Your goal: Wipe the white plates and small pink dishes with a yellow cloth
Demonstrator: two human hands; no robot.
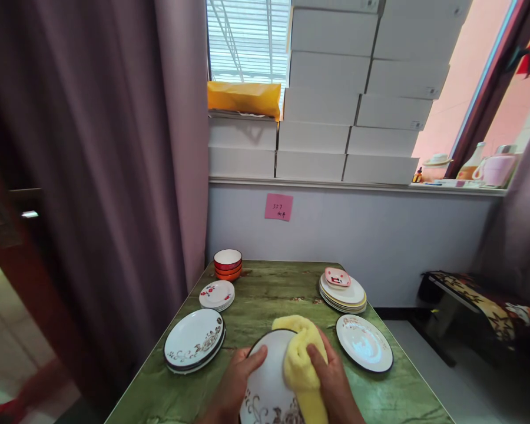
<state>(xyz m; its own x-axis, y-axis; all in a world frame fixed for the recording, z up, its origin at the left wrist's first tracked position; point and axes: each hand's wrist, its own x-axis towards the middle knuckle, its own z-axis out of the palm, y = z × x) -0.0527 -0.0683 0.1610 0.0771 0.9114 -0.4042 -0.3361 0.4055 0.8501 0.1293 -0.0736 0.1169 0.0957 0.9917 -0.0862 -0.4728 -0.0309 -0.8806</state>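
A white plate (pixel 269 377) with a dark rim and brown flower print is held up over the near edge of the table. My left hand (pixel 236 380) grips its left side, thumb on the face. My right hand (pixel 331 374) is closed on a yellow cloth (pixel 302 359), which presses against the plate's right side and drapes over its rim. To the left lies a stack of similar plates (pixel 194 338). On the right, one flower-printed plate (pixel 364 343) lies flat on the table.
On the green table (pixel 274 288) stand stacked red and orange bowls (pixel 228 264), small floral plates (pixel 217 294), and larger plates (pixel 352 292) topped by a pink square dish (pixel 337 277). Behind is a wall with a pink note (pixel 278 207); a curtain (pixel 176 147) hangs left.
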